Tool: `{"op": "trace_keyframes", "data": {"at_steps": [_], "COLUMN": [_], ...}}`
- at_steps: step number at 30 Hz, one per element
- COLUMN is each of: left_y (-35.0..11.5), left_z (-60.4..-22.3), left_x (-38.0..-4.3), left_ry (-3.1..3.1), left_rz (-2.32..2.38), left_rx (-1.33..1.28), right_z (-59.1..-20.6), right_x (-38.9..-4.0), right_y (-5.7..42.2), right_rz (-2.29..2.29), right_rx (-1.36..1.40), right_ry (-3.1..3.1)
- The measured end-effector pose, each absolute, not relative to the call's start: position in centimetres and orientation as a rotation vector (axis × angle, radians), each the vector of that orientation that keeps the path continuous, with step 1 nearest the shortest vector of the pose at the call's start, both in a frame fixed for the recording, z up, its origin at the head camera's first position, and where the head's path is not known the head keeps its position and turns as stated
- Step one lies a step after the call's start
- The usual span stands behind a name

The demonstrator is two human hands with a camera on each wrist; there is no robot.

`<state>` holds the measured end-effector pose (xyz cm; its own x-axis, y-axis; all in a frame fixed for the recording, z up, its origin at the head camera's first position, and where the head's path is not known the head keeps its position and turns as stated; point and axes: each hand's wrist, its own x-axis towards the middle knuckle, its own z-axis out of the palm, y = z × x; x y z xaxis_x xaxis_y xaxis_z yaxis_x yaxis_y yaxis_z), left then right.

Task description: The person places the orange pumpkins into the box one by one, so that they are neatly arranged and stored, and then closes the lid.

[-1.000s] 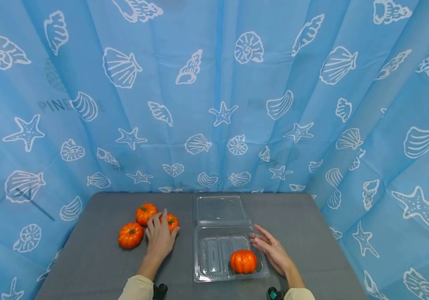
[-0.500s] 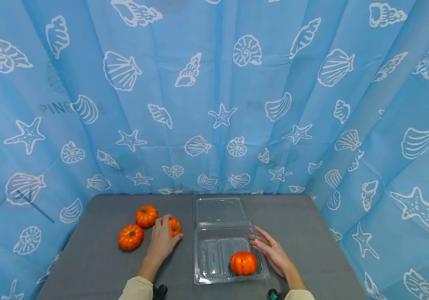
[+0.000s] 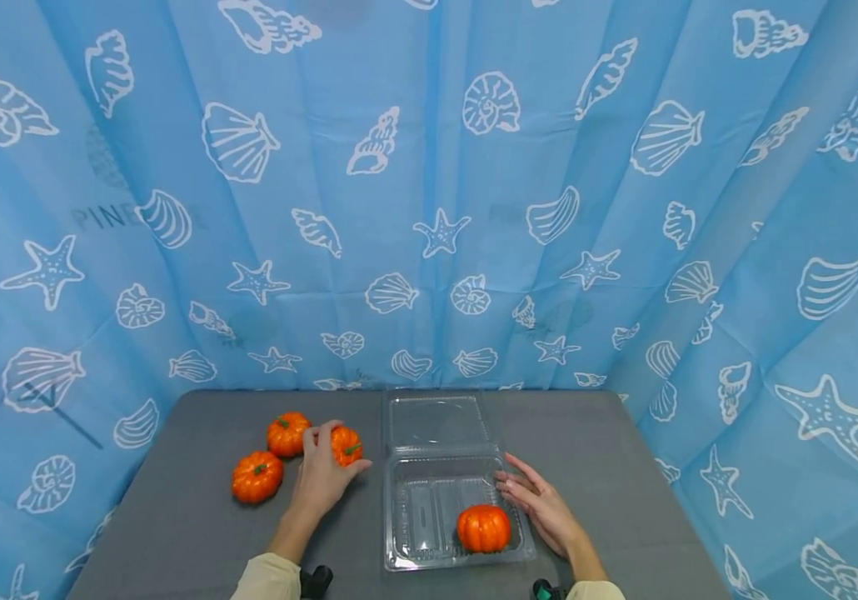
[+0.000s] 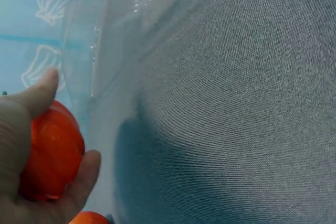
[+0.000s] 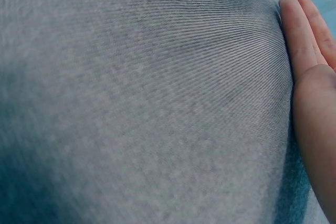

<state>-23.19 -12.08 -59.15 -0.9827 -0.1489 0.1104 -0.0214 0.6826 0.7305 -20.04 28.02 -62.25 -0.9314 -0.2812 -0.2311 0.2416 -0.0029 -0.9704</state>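
In the head view my left hand [image 3: 320, 477] grips a small orange pumpkin [image 3: 347, 447] with a green stem, left of a clear plastic clamshell container [image 3: 390, 521]. The left wrist view has this pumpkin [image 4: 54, 148] between thumb and fingers, its stem tip just visible beyond the hand. My right hand [image 3: 546, 507] rests with its fingers extended along the right side of the container. Those straight fingers [image 5: 299, 35] appear by the clear plastic in the right wrist view. A second orange pumpkin [image 3: 484, 529] lies in the container's front right part.
Two more pumpkins, one nearer [image 3: 257, 477] and one farther back [image 3: 288, 434], sit left of my left hand. The container's lid [image 3: 436, 422] lies folded back toward the blue shell-print curtain [image 3: 429, 183]. Grey cloth covers the table [image 3: 594, 433].
My left hand has shifted slightly and the pumpkin in its grip has tipped, its stem turning toward the lower right. My right hand and the container stay in place.
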Motion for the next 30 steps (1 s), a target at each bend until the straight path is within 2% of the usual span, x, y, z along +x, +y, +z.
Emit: {"op": "trace_keyframes", "data": {"at_steps": [16, 30], "left_y": [-10.9, -8.7], "left_z": [-57.7, -54.0], "left_x": [-22.9, -22.7], "left_ry": [-2.570, -2.350], "left_rz": [-1.255, -1.558], "left_rx": [0.001, -0.240], "right_z": [-62.1, -62.1], "right_x": [-19.9, -20.0], "right_y": [28.0, 28.0], "right_rz": [-1.989, -1.960], "right_rx": [-0.035, -0.046], "right_ry": [1.919, 1.951]}}
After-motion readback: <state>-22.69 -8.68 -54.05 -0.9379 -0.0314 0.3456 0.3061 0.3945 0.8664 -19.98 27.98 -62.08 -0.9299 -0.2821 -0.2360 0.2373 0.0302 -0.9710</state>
